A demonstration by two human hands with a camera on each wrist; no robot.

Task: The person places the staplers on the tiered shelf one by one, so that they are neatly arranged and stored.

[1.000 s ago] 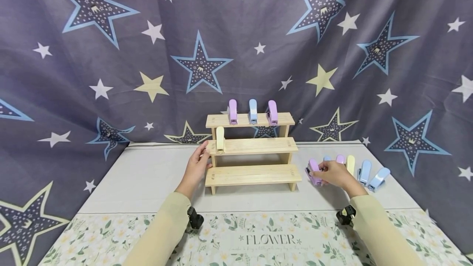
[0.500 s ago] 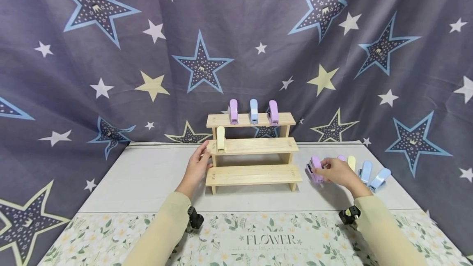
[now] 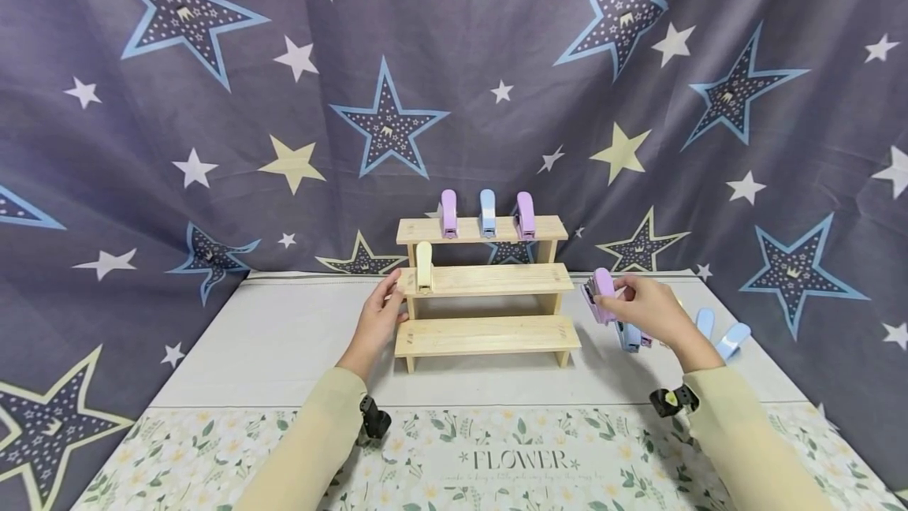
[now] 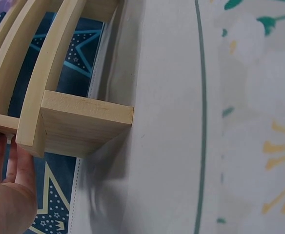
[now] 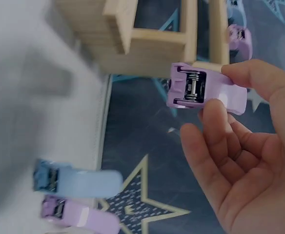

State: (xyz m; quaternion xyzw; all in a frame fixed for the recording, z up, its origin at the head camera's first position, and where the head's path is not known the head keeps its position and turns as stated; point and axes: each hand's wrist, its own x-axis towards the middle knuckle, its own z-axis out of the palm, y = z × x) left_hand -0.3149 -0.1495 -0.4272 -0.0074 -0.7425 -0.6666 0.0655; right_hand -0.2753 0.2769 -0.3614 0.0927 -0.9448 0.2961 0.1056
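Observation:
My right hand (image 3: pixel 656 310) pinches a small purple stapler (image 3: pixel 604 295) between thumb and fingers, raised off the table to the right of a three-step wooden stand (image 3: pixel 489 336). The right wrist view shows this purple stapler (image 5: pixel 220 90) with its dark metal mechanism facing the camera. My left hand (image 3: pixel 377 326) touches the stand's left end at the middle step with fairly straight fingers; in the left wrist view the fingertips (image 4: pixel 24 165) meet the wood. A yellow stapler (image 3: pixel 424 268) stands at the left of the middle step. On the top step are two purple staplers (image 3: pixel 449 214) and one blue stapler (image 3: pixel 487 214).
Below my right hand stand a blue stapler (image 3: pixel 628 336) and a purple stapler (image 5: pixel 81 214), partly hidden in the head view. Further right are two more blue staplers (image 3: pixel 734 340). A floral cloth (image 3: pixel 525 424) covers the table front; a starry curtain (image 3: pixel 319 101) hangs behind.
My right hand has lifted the purple stapler up from the table, uncovering the blue stapler below it. My left hand stays at the stand.

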